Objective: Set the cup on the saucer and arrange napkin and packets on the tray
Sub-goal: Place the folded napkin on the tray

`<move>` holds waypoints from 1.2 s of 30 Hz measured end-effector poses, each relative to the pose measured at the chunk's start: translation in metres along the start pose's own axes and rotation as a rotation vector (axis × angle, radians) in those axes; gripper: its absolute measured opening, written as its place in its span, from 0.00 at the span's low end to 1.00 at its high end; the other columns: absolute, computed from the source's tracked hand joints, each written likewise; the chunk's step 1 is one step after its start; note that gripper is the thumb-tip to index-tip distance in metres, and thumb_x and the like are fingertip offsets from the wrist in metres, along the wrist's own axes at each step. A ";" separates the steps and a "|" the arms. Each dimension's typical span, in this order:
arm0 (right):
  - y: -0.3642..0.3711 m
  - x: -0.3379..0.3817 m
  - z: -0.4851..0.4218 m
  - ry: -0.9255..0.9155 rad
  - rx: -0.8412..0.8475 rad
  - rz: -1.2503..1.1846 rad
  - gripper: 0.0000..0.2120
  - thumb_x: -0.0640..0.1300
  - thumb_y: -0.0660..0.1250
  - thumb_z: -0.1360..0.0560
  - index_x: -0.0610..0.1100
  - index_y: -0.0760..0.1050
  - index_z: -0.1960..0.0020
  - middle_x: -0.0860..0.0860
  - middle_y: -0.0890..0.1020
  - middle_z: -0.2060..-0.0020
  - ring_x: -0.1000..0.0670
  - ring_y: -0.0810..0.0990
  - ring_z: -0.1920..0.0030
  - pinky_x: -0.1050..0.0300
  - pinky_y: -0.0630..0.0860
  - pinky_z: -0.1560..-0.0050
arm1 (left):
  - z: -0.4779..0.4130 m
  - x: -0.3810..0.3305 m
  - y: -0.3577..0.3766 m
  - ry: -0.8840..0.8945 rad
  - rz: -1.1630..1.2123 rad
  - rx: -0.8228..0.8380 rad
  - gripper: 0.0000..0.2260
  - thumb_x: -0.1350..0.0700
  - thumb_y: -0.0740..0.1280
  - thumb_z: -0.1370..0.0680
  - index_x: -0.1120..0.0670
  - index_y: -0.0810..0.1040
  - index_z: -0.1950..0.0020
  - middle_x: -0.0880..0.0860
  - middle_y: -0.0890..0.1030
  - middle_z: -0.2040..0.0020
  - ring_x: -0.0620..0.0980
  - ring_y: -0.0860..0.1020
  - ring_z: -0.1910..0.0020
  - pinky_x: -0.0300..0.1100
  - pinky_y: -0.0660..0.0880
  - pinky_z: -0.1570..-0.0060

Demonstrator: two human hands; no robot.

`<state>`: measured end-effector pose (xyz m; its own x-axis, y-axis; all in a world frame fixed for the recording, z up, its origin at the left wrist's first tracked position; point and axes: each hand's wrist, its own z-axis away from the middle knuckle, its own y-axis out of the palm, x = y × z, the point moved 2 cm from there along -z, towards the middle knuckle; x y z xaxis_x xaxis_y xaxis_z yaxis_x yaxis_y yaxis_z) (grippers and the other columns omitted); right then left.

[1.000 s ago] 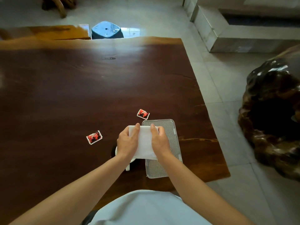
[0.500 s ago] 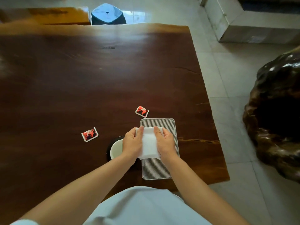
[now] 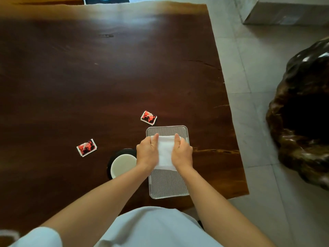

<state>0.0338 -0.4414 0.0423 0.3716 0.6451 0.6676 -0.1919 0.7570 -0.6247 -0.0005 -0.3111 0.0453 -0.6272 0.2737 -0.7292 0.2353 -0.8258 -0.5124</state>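
Note:
A white folded napkin (image 3: 165,151) lies over the far half of the striped rectangular tray (image 3: 168,184). My left hand (image 3: 146,152) grips the napkin's left edge and my right hand (image 3: 182,152) grips its right edge. To the left of the tray, a white cup (image 3: 122,164) stands on a black saucer (image 3: 111,160), partly hidden by my left wrist. One red packet (image 3: 148,118) lies on the table just beyond the tray's far left corner. A second red packet (image 3: 86,147) lies further left on the table.
The dark wooden table (image 3: 106,77) ends close to the tray's right side, with tiled floor (image 3: 249,77) beyond. A large dark carved wooden piece (image 3: 302,113) stands on the floor to the right. A stone block (image 3: 284,13) sits at the far right.
Both hands have carried the napkin to the right and away from me, from over the cup to the tray's far half. The cup is now uncovered. The camera tilted down.

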 end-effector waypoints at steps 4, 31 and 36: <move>0.001 -0.003 -0.023 0.072 0.044 -0.025 0.21 0.56 0.54 0.16 0.41 0.76 0.53 0.45 0.81 0.57 0.42 0.79 0.53 0.53 0.68 0.57 | -0.017 0.000 0.006 -0.140 0.038 0.089 0.22 0.42 0.61 0.18 0.54 0.71 0.68 0.50 0.74 0.69 0.51 0.72 0.67 0.46 0.66 0.69; 0.001 -0.018 -0.059 0.173 0.274 0.043 0.15 0.38 0.58 0.23 0.45 0.77 0.40 0.45 0.77 0.41 0.48 0.77 0.48 0.52 0.79 0.50 | -0.049 0.017 0.025 -0.402 -0.042 0.293 0.26 0.65 0.71 0.24 0.54 0.72 0.27 0.54 0.78 0.48 0.53 0.81 0.53 0.52 0.84 0.51; -0.003 -0.017 -0.054 0.147 0.312 0.066 0.16 0.39 0.59 0.22 0.44 0.75 0.35 0.45 0.78 0.41 0.47 0.78 0.46 0.48 0.81 0.46 | -0.048 0.013 0.022 -0.369 -0.079 0.295 0.26 0.66 0.70 0.24 0.53 0.71 0.26 0.54 0.78 0.46 0.51 0.80 0.54 0.51 0.84 0.51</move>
<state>0.0775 -0.4602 0.0108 0.4715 0.6893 0.5500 -0.4803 0.7238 -0.4954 0.0316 -0.3019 0.0027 -0.8692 0.1919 -0.4557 -0.0109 -0.9289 -0.3703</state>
